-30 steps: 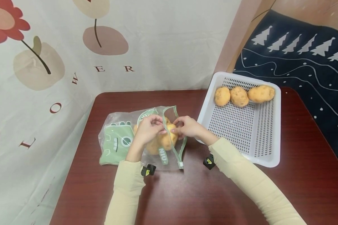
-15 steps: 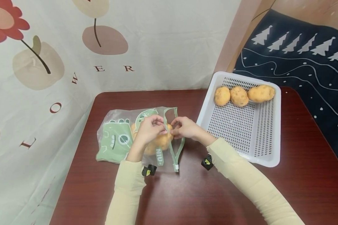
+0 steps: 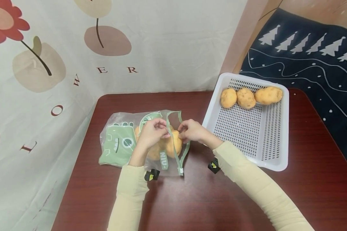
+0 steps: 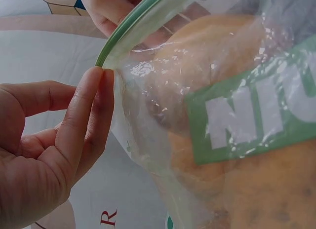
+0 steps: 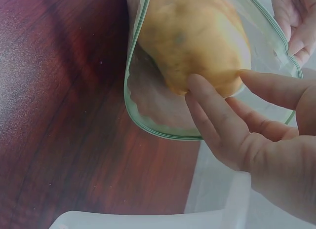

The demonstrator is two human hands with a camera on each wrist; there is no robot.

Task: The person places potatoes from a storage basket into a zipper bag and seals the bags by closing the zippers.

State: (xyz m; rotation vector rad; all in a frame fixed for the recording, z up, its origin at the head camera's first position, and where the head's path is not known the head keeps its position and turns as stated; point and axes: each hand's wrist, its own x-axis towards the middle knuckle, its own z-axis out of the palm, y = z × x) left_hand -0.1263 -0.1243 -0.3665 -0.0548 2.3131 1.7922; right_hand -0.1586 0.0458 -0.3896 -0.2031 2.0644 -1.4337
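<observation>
A clear zip bag with green cartoon prints lies on the table, its mouth facing right and standing apart. My left hand pinches the green rim between thumb and fingers, plain in the left wrist view. At the mouth is a potato, with more potatoes behind it inside the bag. My right hand reaches into the opening and holds the potato's near end, fingertips on one side and thumb on the other. The white slider sits at the rim's near end.
To the right, a white perforated basket holds three potatoes in a row along its far side. The dark red table meets a printed curtain at the back. Dark blue fabric hangs beyond the right edge.
Over the last half second the potato has come rightward to the bag's mouth with my right hand. Earlier the bag slid slightly left. My left hand stays at the rim.
</observation>
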